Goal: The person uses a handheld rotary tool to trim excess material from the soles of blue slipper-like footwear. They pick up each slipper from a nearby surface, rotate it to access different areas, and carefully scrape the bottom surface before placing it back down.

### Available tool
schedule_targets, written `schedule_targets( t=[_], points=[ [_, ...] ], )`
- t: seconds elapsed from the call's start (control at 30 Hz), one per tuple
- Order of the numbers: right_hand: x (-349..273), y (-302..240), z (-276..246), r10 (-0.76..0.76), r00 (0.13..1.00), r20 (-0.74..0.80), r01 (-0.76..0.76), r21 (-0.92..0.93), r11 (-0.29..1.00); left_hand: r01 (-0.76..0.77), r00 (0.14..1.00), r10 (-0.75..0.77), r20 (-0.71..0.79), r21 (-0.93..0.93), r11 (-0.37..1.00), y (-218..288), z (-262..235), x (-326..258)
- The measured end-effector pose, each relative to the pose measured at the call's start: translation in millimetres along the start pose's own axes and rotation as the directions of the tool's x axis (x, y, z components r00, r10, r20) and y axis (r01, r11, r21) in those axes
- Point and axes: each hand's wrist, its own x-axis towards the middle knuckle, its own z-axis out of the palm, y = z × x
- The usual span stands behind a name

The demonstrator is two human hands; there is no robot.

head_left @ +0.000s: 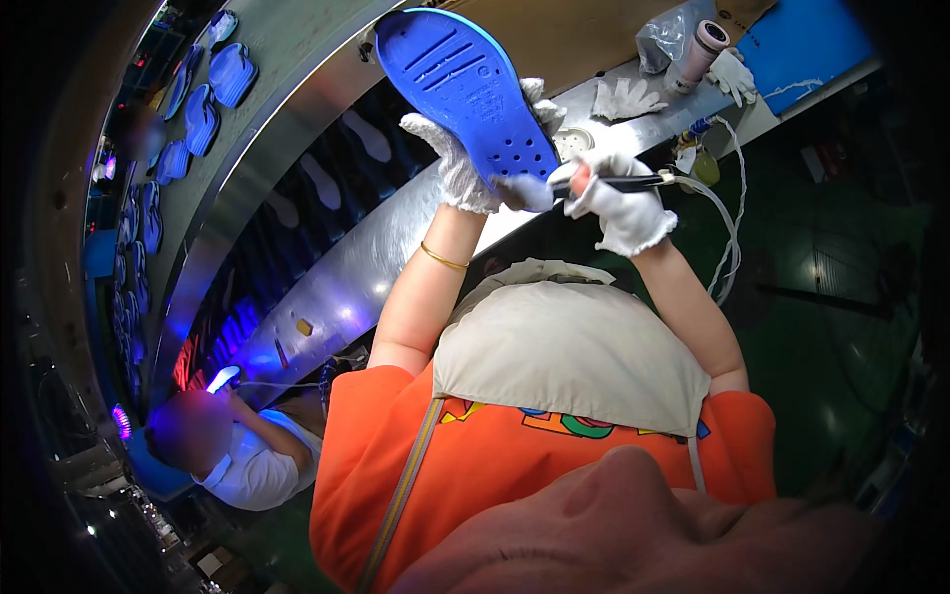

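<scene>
My left hand (pixel 450 163), in a whitish knit glove, grips a blue shoe sole (pixel 450 74) from beneath and along its sides. The sole is tilted up over the bench, with grooves at its far end and round holes at its near end. My right hand (pixel 628 213), also gloved with the thumb tip bare, is closed around the dark handle of a brush (pixel 633 183). A thin pale tube runs from the handle's end. The blurred brush head lies against or just over the sole's near end; I cannot tell which.
Several blue sandals (pixel 233 74) lie on a grey conveyor (pixel 262 59) at the left. A shiny metal bench (pixel 366 247) curves below it. Spare gloves (pixel 628 99) and a pink flask (pixel 698 54) are at the far right, near looped tubes (pixel 737 213). A co-worker (pixel 262 465) sits lower left.
</scene>
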Motion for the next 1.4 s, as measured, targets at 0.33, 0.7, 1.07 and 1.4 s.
schedule_targets(
  t=[0.33,0.7,1.07,1.4],
  points=[
    [10.7,-17.7,-4.7,0.257,0.953,0.161,-0.187,-0.356,0.915,0.271,0.962,-0.219,-0.16,0.498,0.824,23.9,0.1,2.2],
    [17.6,-16.2,3.1,0.059,0.942,0.329,0.16,-0.598,0.785,0.552,0.828,-0.31,-0.468,0.575,0.604,33.6,-3.6,11.1],
    [28.5,-20.3,0.1,-0.066,0.904,0.422,0.343,-0.628,0.698,0.737,0.66,-0.353,-0.664,0.477,0.48,37.3,11.1,13.9],
    [33.3,-39.7,-12.5,-0.004,0.866,0.501,0.399,-0.686,0.608,0.612,0.77,-0.202,-0.605,0.61,0.504,41.3,18.1,9.4]
  ],
)
